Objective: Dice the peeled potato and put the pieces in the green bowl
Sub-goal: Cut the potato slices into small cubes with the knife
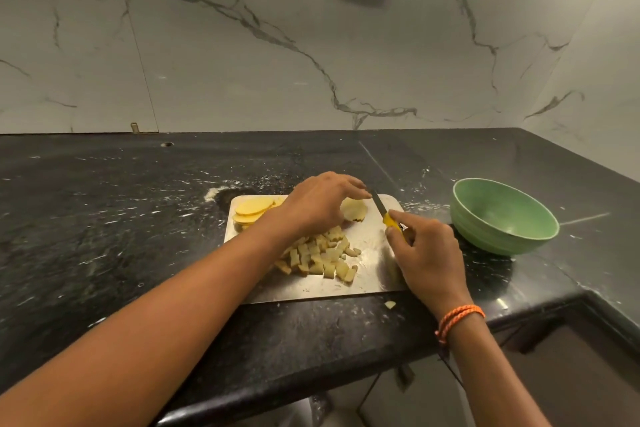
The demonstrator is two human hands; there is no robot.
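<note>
One potato slice (354,210) lies flat under left hand (320,204)'s arched fingertips, right hand (427,253) gripping yellow-handled knife (386,211) just right of it, blade pointing away.

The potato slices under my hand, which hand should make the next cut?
Right, probably. The right hand grips the yellow-handled knife, blade beside the potato slices. The left hand arches over them to steady them, so it isn't free.
</note>
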